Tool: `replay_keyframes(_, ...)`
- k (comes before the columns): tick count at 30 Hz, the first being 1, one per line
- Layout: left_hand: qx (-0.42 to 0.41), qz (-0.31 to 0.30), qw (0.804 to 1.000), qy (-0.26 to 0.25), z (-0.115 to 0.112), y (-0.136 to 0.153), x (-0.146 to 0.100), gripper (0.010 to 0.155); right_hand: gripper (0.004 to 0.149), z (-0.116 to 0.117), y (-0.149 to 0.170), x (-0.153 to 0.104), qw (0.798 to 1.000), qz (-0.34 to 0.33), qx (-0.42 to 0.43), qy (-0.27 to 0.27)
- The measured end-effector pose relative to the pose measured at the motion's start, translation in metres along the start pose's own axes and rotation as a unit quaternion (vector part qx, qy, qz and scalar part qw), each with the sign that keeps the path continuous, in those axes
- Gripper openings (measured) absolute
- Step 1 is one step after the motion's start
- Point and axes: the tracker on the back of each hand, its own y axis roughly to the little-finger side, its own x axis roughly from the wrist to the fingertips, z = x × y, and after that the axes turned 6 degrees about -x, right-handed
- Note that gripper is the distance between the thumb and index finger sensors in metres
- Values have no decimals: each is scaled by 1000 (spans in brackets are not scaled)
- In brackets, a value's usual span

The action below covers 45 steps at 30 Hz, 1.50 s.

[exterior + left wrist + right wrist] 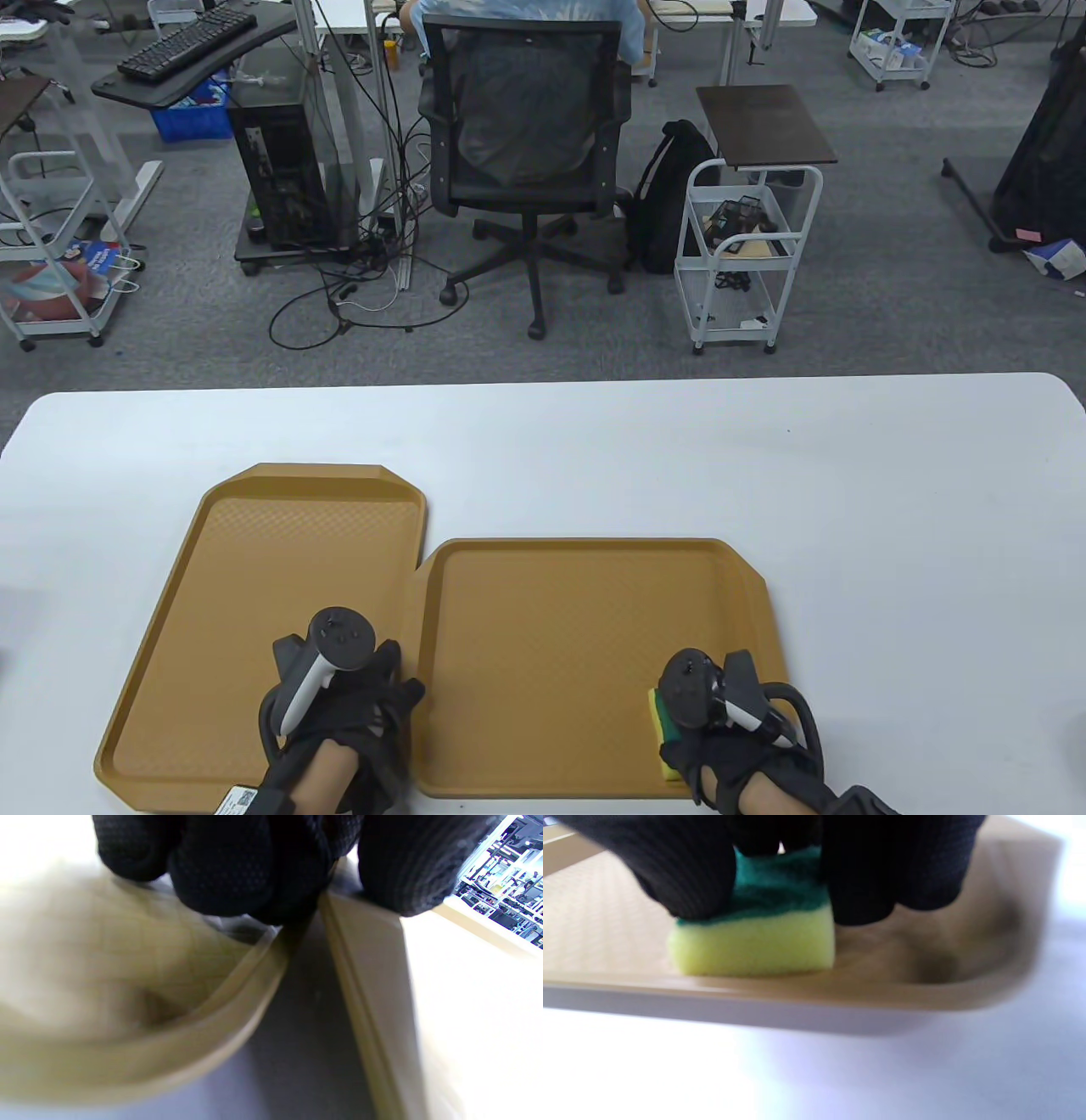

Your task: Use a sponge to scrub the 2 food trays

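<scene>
Surroundings: office chair (524, 161) with a seated person beyond the table's far edge, a white wire cart (747, 255) and a black backpack (666, 195) to its right, a computer tower (284, 174) to its left; none of these reached the white table (891, 509).
Left tray (280, 577): tan, long axis running from the near edge toward the far edge, lying near the table's near-left part.
Right tray (585, 628): tan, long axis running left to right, its left rim just beside the left tray's right rim; a narrow strip of table showed between them in the left wrist view.
Sponge (755, 929): yellow with a green top, flat on the right tray's floor at its near-right corner, long axis roughly toward the far edge.
Right hand (721, 722): fingers curled over the sponge, grasping it.
Left hand (339, 696): at the trays' adjoining rims near the table's near edge; whether it gripped a rim I cannot tell.
Hidden: both wrist views blurred; the table view cut off both forearms and hid most of the sponge.
</scene>
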Motion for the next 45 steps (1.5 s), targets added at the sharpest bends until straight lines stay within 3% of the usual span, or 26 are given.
replay_keyframes(7, 1, 1, 1000, -1, 0, 0, 0, 71, 71, 0, 16, -13, 998, 30, -46, 43)
replay_keyframes(14, 3, 2, 1000, -1, -1, -1, 0, 71, 68, 0, 9, -15, 991, 57, -94, 77)
replay_keyframes(19, 7, 1, 1000, 0, 0, -1, 0, 71, 65, -10, 6, 7, 984, 83, -128, 87)
replay_keyframes(31, 8, -2, 1000, 3, -1, -2, 1, 71, 62, -42, 12, 83, 975, 160, -116, 106)
replay_keyframes(37, 12, -3, 1000, 4, -1, -2, 1, 71, 60, -43, 12, 95, 973, 180, -85, 118)
replay_keyframes(45, 13, -5, 1000, 4, -1, -3, 1, 71, 61, -48, -27, 110, 984, 130, -2, 119)
